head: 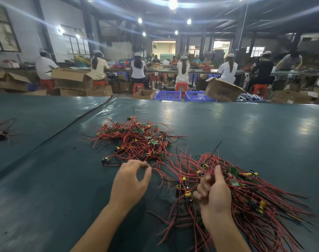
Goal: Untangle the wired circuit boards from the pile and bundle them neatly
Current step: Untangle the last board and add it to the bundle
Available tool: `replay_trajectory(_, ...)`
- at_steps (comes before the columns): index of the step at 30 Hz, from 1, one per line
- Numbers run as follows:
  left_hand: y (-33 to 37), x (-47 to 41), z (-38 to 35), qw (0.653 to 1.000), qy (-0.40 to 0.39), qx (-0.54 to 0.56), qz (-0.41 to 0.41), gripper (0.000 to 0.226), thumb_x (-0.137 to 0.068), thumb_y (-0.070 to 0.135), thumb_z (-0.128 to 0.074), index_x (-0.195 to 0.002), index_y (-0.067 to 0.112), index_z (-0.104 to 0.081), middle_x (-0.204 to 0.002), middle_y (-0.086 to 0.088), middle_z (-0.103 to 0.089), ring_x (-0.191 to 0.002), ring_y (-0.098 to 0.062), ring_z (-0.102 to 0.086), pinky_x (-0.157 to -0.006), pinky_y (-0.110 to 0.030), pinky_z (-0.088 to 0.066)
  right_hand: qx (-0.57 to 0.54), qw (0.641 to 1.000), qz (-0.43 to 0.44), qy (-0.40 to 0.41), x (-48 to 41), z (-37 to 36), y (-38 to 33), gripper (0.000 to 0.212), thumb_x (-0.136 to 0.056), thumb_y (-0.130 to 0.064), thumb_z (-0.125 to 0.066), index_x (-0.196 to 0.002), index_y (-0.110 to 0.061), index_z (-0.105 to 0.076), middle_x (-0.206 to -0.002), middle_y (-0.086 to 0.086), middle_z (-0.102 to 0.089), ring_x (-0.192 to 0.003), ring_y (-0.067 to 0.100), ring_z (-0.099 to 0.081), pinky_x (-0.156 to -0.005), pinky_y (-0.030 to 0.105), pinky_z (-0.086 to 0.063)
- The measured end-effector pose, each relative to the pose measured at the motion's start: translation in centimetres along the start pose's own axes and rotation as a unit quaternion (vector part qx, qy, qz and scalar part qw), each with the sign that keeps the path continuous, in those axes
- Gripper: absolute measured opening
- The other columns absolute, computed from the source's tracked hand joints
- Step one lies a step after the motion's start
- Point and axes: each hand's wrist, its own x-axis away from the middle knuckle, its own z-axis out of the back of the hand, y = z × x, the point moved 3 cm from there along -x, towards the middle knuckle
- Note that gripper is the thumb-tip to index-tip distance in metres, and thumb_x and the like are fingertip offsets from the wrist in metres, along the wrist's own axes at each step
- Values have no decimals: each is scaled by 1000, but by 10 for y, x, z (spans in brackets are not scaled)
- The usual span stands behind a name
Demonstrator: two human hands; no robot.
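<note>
Pile of wired circuit boards (137, 140), red and black leads tangled, lying mid-table (246, 124) toward the far side; a second lot, the bundle (246, 188), fans out toward the table's near right corner. Right hand (215, 193): fingers curled round the bundle's gathered wires. Left hand (131, 182): thumb and fingertips pinching one red wire (156, 169) at the pile's near edge.
</note>
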Motion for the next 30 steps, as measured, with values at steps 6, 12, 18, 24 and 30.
replay_trajectory(6, -38, -12, 5, 987, 47, -133, 70, 47, -88, 28, -63, -133, 21, -53, -150, -8, -34, -137, -28, -31, -109, -46, -30, -49, 998, 41, 6, -1, 1, -5, 44, -101, -50, -37, -92, -13, -61, -54, -5, -42, -40, 7, -27, -37, 19, -22)
replay_trajectory(12, -76, -22, -8, 952, -96, -217, 196, 72, -92, 43, -45, -153, 25, -10, -162, -9, 8, -148, -24, 3, -117, -46, -11, -36, 998, 44, 8, -1, -1, -3, 35, -101, -45, -43, -100, -15, -60, -56, -5, -44, -38, 6, -29, -34, 19, -24)
replay_trajectory(18, -84, -39, 0, 939, -96, -263, 197, 62, -92, 45, -42, -150, 27, -27, -156, -5, -24, -142, -25, -16, -112, -47, -22, -15, 999, 48, 1, 1, -3, -2, 32, -100, -43, -45, -99, -15, -61, -57, -4, -45, -39, 6, -31, -35, 19, -25)
replay_trajectory(24, -88, -38, 6, 947, -35, -243, 206, 48, -91, 34, -49, -138, 28, -47, -144, -3, -41, -131, -27, -30, -106, -43, -27, 19, 999, 48, -1, 3, -2, -3, 31, -100, -42, -46, -94, -16, -60, -59, -4, -47, -45, 8, -34, -40, 21, -30)
replay_trajectory(30, -91, -33, 13, 951, 8, -218, 218, 32, -89, 29, -56, -121, 28, -58, -122, -4, -49, -118, -28, -41, -100, -43, -31, 50, 998, 34, -7, 4, -3, 0, 31, -101, -39, -47, -79, -19, -53, -59, -4, -44, -51, 11, -34, -48, 25, -31)
